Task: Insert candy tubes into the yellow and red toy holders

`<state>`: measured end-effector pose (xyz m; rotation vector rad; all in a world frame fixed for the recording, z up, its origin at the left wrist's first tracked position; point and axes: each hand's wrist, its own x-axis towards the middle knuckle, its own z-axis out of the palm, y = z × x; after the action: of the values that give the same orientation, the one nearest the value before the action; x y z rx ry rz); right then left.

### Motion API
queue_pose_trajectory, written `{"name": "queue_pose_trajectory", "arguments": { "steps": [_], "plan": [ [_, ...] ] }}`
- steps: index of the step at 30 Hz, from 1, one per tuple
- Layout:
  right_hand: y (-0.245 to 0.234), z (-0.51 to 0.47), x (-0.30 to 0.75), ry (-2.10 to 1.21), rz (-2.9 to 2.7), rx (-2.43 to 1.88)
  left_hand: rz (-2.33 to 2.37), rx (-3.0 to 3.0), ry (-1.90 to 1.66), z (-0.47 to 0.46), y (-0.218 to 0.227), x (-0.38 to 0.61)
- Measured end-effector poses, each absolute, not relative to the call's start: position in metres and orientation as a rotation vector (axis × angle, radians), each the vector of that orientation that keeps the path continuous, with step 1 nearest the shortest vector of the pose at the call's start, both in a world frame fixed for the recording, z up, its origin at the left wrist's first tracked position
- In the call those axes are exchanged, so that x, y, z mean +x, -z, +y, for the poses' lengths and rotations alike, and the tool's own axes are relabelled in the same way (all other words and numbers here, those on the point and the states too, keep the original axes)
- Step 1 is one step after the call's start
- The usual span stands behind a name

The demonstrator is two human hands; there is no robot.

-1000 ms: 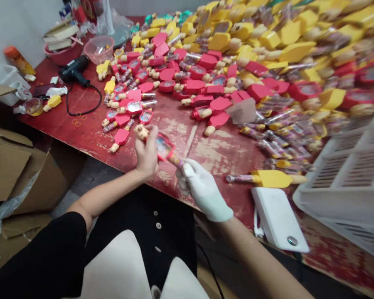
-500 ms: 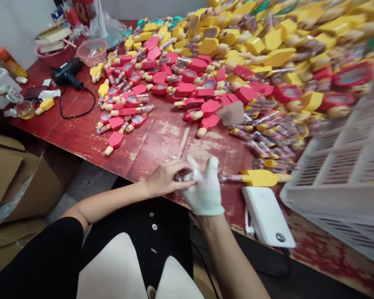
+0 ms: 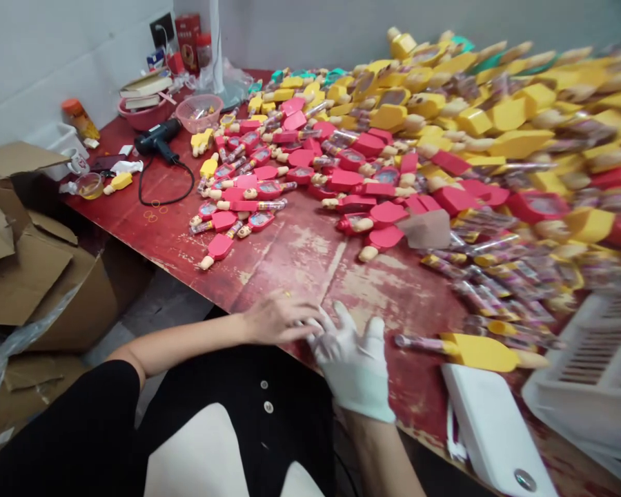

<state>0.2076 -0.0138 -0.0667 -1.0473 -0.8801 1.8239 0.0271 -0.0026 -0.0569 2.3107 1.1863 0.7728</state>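
Note:
My left hand is bare and lies on the near edge of the worn red table. Its fingertips are drawn together against the fingers of my right hand, and what they pinch is hidden. My right hand wears a white glove and rests flat on the table with its fingers spread. The closest toy is a yellow paddle-shaped one with a candy tube, just right of the glove. A heap of red toys and yellow toys covers the far and right side of the table.
A white box and a white slatted crate sit at the near right. Loose candy tubes lie before the crate. A black heat gun, pink bowl and red basin stand far left. Cardboard boxes are beside the table.
A second ago my hands held a red toy above the table. They have since come down to the table edge, the toy is out of sight, and the gloved fingers have spread flat.

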Motion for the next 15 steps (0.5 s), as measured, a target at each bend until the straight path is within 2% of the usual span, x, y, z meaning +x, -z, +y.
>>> {"name": "queue_pose_trajectory", "arguments": {
  "steps": [5,8,12,15],
  "plan": [
    [0.084,0.001,0.209,-1.648,-0.843,-1.176,2.003,2.298,-0.437,0.061,0.065,-0.055],
    [0.093,0.012,0.214,-1.542,-0.983,-1.208,2.125,2.261,-0.188,0.086,0.073,-0.087],
    [0.097,0.032,0.215,-1.373,-1.152,-1.344,2.057,2.157,-0.293,0.127,0.062,-0.111],
    [0.102,0.047,0.213,-1.305,-1.224,-1.371,2.235,1.927,-0.386,0.182,0.037,-0.138]
  ]
}}
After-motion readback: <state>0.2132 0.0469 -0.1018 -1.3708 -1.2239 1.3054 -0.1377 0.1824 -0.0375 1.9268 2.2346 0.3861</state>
